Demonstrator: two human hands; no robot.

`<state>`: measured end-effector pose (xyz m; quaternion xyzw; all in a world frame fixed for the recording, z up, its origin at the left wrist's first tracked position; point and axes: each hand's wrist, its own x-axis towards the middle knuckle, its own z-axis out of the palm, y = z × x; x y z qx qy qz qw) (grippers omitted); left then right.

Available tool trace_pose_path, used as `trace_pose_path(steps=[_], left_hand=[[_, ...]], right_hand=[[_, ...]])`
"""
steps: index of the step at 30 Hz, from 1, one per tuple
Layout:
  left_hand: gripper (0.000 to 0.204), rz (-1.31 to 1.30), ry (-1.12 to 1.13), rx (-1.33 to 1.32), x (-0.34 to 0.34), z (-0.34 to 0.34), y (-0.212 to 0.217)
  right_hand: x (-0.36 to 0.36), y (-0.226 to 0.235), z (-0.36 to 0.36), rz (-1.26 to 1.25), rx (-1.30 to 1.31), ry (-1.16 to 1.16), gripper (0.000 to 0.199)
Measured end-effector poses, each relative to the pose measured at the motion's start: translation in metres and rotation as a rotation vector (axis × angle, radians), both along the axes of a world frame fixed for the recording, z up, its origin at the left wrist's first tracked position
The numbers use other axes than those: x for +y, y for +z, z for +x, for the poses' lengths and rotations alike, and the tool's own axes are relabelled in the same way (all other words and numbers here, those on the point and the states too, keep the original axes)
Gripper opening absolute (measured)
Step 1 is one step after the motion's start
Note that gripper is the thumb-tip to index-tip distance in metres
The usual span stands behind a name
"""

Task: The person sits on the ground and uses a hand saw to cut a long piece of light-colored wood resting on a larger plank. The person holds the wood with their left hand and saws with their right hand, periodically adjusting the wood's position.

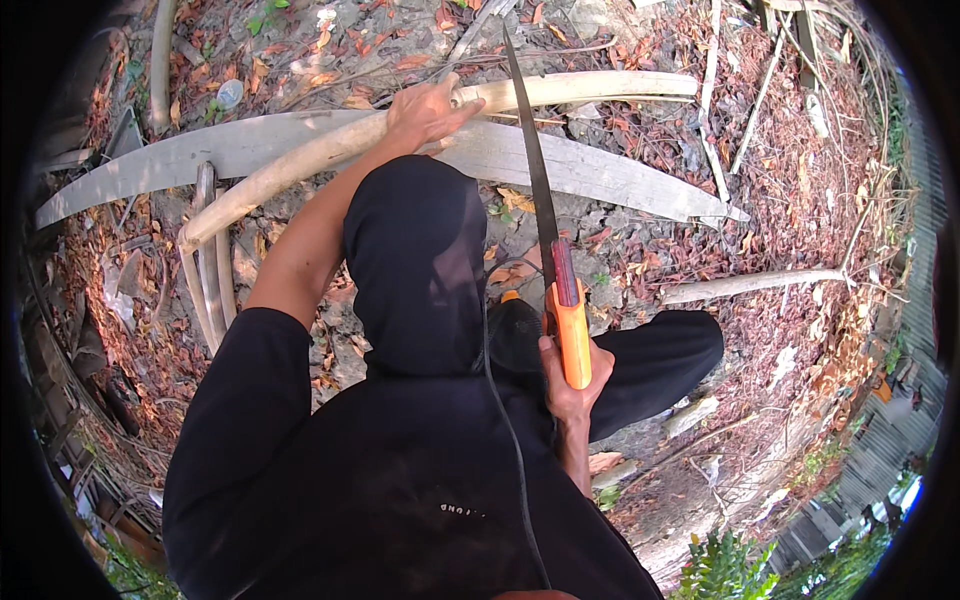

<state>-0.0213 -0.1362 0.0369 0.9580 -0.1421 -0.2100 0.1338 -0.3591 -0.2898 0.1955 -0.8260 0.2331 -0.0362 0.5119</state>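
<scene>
My left hand (428,112) is closed around a pale, bark-stripped wooden pole (290,172), which appears bent by the wide lens. In my right hand (590,385) is a handsaw (572,335) with an orange handle and a long dark blade. The blade points away from me and crosses the pole just right of my left hand. Whether its teeth touch the wood, I cannot tell. Behind the pole a weathered grey plank (590,178) stretches from left to right. My bent left knee, in dark cloth, rises between my arms.
Dry leaves and twigs cover the earth. A thin branch (755,286) lies at the right, and upright sticks (208,270) stand under the pole's left end. Another pole (160,65) is at the far left. Corrugated sheeting (905,430) borders the right side; a dark cord (505,410) hangs before me.
</scene>
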Motion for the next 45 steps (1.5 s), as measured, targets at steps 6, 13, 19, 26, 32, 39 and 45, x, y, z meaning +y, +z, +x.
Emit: trace_pose_path(steps=[6, 13, 19, 26, 32, 39, 45], left_hand=[[0.078, -0.055, 0.054, 0.071, 0.002, 0.008, -0.005], [0.079, -0.056, -0.035, -0.065, 0.007, -0.003, -0.01], [0.083, -0.043, -0.23, -0.236, 0.014, -0.007, -0.016], [0.086, -0.095, -0.266, -0.413, 0.017, -0.012, -0.023], [0.084, -0.093, -0.384, -0.465, 0.024, 0.009, -0.033], [0.091, -0.113, -0.421, -0.552, 0.023, 0.01, -0.041], [0.094, -0.021, -0.337, -0.532, 0.024, 0.01, -0.031]], right_hand=[[-0.007, 0.001, -0.002, -0.013, -0.011, 0.019, 0.02], [-0.012, 0.001, -0.007, -0.014, -0.021, 0.036, 0.021], [-0.017, 0.003, -0.009, -0.07, -0.014, 0.143, 0.021], [-0.011, 0.003, -0.002, -0.024, -0.02, 0.159, 0.022], [-0.009, 0.002, 0.002, 0.022, 0.045, 0.152, 0.023], [0.001, -0.006, 0.009, 0.047, 0.083, 0.077, 0.021], [0.005, -0.01, 0.012, 0.068, 0.132, -0.004, 0.02]])
